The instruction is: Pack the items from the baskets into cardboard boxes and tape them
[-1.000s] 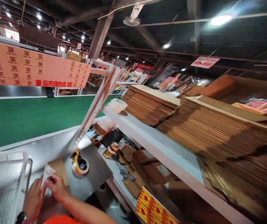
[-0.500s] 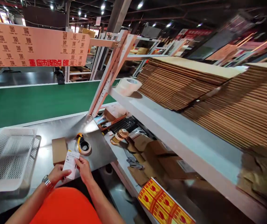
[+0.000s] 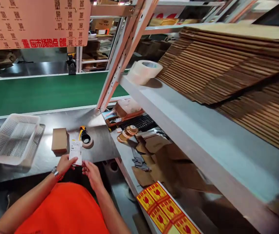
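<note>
My left hand [image 3: 64, 165] pinches a white printed label [image 3: 76, 151] by its lower edge, just above the metal worktable [image 3: 100, 146]. My right hand [image 3: 92, 172] hovers a little right of the label, fingers loosely apart and empty. A small brown cardboard box [image 3: 59, 139] lies just beyond the label. To the right of the box sits a yellow-and-black tape dispenser [image 3: 85, 136].
A white perforated plastic basket [image 3: 12, 139] stands at the left. Behind runs a green conveyor belt [image 3: 44, 92]. A white shelf [image 3: 178, 120] at the right carries a tape roll [image 3: 144, 71] and stacked flat cardboard [image 3: 227, 68]. Below lie a keyboard [image 3: 139, 122], cardboard scraps and red-yellow stickers [image 3: 165, 211].
The view has tilted down and left. My right hand has let go of the label and moved slightly right; my left hand still holds it.
</note>
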Demonstrator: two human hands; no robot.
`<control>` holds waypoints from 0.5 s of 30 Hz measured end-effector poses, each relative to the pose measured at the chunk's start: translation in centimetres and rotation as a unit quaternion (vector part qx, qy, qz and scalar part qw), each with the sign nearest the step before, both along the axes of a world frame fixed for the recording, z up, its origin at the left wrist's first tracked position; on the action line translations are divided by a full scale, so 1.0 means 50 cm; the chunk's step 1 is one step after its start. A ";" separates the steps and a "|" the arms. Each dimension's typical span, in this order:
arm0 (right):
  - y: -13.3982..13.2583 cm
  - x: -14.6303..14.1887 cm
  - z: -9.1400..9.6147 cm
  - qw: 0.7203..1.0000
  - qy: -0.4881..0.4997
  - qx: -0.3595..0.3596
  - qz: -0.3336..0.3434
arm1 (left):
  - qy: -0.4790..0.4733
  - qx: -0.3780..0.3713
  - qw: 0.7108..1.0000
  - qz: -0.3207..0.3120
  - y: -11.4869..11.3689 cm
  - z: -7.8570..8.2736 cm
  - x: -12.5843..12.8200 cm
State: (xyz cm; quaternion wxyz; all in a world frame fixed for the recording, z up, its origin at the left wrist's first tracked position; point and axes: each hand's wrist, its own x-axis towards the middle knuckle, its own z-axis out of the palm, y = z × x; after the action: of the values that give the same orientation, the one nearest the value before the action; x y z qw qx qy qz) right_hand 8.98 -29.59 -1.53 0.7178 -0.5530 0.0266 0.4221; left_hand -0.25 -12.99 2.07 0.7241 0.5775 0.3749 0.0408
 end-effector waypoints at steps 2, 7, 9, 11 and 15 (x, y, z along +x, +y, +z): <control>-0.025 -0.021 0.006 0.999 0.021 0.013 0.026 | 0.000 0.001 1.000 0.021 -0.023 0.005 0.005; -0.074 -0.033 0.017 0.999 0.016 0.022 0.019 | 0.016 -0.020 0.999 0.037 -0.081 0.003 0.008; -0.089 -0.030 0.014 1.000 0.015 0.019 0.013 | 0.020 -0.034 0.999 0.038 -0.100 0.001 0.009; -0.103 -0.028 0.009 1.000 0.014 0.019 0.008 | 0.019 -0.043 0.998 0.037 -0.116 0.000 0.011; -0.125 -0.028 0.001 1.000 -0.010 0.013 0.004 | 0.032 -0.043 0.998 0.035 -0.140 0.000 0.017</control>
State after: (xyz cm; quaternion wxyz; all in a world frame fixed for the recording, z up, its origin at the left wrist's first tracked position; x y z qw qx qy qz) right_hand 7.60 -35.83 -1.47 0.7235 -0.5481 0.0123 0.4196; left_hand 0.62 -19.99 2.10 0.7342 0.5334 0.4189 0.0312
